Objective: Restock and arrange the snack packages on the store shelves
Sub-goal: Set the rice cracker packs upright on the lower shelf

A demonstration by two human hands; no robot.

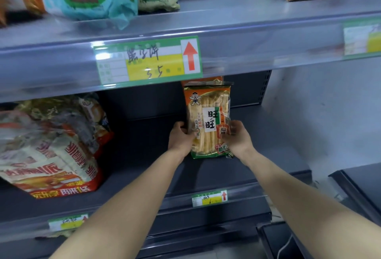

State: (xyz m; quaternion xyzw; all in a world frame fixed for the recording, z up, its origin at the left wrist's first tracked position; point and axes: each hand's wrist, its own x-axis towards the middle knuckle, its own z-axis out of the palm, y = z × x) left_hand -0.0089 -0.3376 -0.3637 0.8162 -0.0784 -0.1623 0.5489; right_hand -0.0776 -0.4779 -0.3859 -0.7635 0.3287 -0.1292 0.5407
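While setting it face-out for easy reading from the aisle, grips the rice cracker pack (209, 120) by both lower edges: left hand (181, 138) curled round the left side, right hand (237, 138) pinching the right. Holds it upright, bottom seemingly resting on the middle shelf (268, 135), straight above a price tag (209, 198). Probably steadies it against toppling, with another pack (203, 78) peeking just behind. Big bags (51, 151) well apart at left.

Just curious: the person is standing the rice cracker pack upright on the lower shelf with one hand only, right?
No, with both: the head view shows the left hand and right hand gripping the rice cracker pack upright on the lower shelf.
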